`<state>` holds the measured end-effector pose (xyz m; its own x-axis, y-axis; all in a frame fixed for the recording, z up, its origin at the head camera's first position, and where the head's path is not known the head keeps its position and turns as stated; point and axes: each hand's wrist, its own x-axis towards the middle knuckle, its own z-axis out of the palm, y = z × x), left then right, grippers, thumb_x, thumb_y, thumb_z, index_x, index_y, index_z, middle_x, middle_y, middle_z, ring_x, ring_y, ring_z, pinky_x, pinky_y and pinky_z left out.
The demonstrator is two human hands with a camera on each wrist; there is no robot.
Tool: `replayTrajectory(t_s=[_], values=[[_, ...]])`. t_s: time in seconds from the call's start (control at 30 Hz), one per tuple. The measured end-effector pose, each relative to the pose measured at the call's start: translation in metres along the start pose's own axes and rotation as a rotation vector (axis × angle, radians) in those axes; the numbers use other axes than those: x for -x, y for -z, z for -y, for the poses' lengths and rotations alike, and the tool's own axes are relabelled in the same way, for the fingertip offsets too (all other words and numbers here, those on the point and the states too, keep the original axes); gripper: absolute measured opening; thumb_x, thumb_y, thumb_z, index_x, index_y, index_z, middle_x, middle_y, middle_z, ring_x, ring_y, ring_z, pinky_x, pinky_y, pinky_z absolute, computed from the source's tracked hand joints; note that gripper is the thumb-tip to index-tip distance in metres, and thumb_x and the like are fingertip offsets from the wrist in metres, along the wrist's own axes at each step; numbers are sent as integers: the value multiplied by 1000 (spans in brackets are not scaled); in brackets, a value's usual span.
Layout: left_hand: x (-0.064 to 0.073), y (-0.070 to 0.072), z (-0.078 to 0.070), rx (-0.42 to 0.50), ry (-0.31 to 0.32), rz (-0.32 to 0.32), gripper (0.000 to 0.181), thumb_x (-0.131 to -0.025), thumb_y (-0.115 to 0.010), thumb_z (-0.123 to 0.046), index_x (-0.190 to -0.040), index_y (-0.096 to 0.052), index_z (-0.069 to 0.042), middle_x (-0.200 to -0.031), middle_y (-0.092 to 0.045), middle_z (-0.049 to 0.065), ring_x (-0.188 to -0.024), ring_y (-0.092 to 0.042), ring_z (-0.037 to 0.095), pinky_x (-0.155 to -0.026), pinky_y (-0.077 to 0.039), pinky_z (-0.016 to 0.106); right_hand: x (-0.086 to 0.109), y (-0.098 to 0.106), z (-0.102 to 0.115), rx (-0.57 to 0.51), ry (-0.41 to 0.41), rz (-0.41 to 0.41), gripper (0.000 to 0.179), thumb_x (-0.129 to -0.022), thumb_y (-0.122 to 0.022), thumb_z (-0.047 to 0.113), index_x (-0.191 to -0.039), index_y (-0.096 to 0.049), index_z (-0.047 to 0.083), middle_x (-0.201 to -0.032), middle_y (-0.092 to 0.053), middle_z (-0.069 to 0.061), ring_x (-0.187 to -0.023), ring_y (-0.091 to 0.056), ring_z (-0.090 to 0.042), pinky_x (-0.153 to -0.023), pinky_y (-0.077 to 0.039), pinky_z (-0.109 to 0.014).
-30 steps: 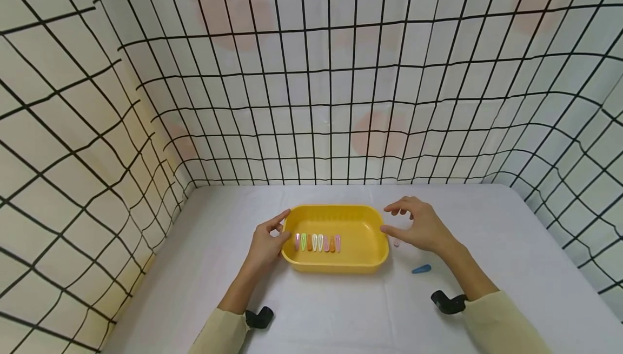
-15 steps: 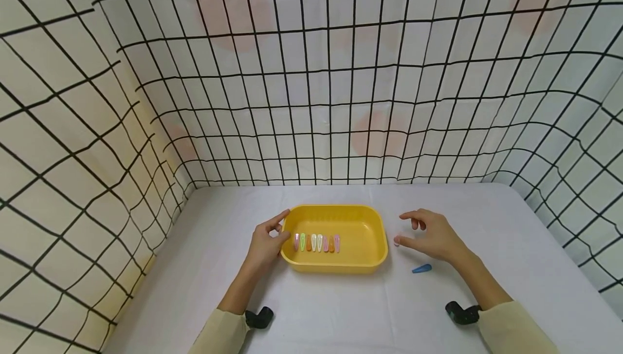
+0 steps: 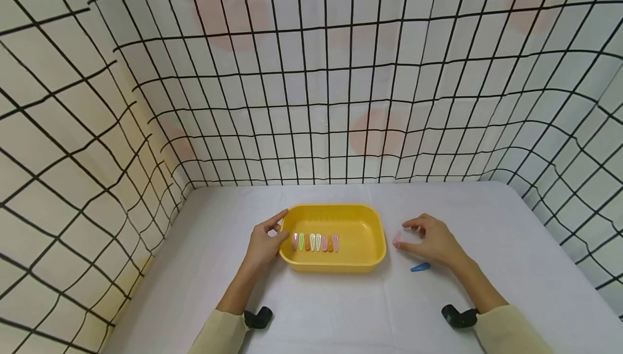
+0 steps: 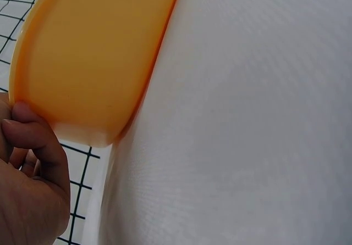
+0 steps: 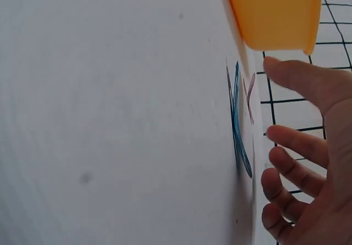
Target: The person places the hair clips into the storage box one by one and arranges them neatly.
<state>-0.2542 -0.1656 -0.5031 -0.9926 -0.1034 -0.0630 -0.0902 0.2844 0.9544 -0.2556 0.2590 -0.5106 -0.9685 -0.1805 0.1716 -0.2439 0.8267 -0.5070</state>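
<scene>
The yellow tray (image 3: 357, 235) sits on the white table. My left hand (image 3: 264, 243) grips its left rim, thumb over the edge and fingers outside; the left wrist view shows this hand (image 4: 36, 168) at the tray's end wall (image 4: 93, 58). Inside the tray lies a row of several snap hair clips (image 3: 318, 242) in pink, green, orange and white. To the tray's right, my right hand (image 3: 433, 240) hovers with thumb and fingers apart around a pink hair clip (image 3: 397, 237). In the right wrist view that pink clip (image 5: 249, 99) lies beyond a blue hair clip (image 5: 237, 118).
The blue hair clip (image 3: 421, 267) lies on the table just below the right hand. White cloth walls with a black grid (image 3: 311, 89) rise behind the table and at both sides. Black wrist mounts (image 3: 258, 318) sit at both sleeve cuffs.
My right hand has moved right and down, away from the tray's right rim to the pink clip. The left hand stays on the rim; the row of clips is unchanged.
</scene>
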Motion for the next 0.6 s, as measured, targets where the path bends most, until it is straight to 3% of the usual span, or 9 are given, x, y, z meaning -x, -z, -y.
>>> replayTrajectory(t_s=[0.3, 0.6], values=[[0, 0, 1, 8, -10, 5, 62, -84, -68, -4, -140, -66, -29, -92, -50, 4, -47, -38, 12, -42, -41, 19, 2, -12, 0, -25, -69, 3, 56, -79, -83, 53, -114, -74, 10, -102, -67, -4, -94, -56, -24, -83, -52, -39], [1, 0, -2, -9, -7, -2, 62, -84, -68, -5, -140, -66, -30, -93, -50, 5, -48, -38, 12, -43, -41, 18, 2, -15, -1, 14, -50, -4, 51, -79, -84, 47, -113, -74, 11, -100, -66, -4, -92, -57, -23, -81, -53, -39]])
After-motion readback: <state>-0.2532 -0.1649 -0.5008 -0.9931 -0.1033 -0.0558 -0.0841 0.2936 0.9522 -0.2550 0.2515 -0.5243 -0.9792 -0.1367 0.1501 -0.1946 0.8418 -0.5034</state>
